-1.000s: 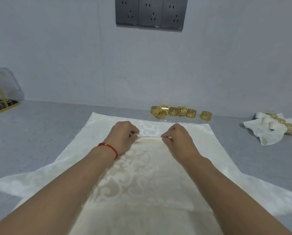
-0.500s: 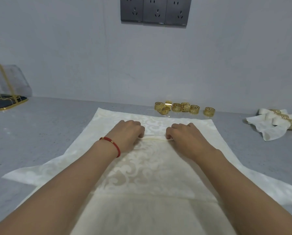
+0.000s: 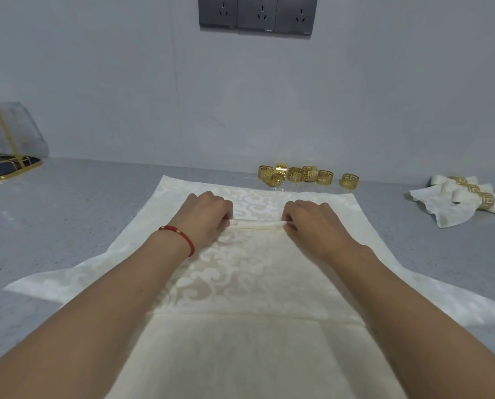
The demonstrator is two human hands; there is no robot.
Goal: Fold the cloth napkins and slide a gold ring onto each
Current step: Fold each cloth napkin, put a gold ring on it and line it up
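A cream patterned cloth napkin [image 3: 257, 272] lies spread on the grey counter [image 3: 67, 226], with more cream cloth beneath it nearer me. My left hand [image 3: 208, 220] and my right hand [image 3: 312, 223] each pinch one end of a narrow raised pleat [image 3: 256, 224] near the napkin's far edge. Several loose gold rings [image 3: 306, 175] sit by the wall just beyond the napkin. At the far right lie folded napkins with gold rings on them [image 3: 467, 200].
A clear box with gold trim on a dark base [image 3: 7, 151] stands at the far left by the wall. Dark wall sockets [image 3: 257, 14] are mounted above. Bare counter shows on both sides of the napkin.
Both hands have slid a little apart along the pleat, which now shows longer between them. The camera view has shifted slightly.
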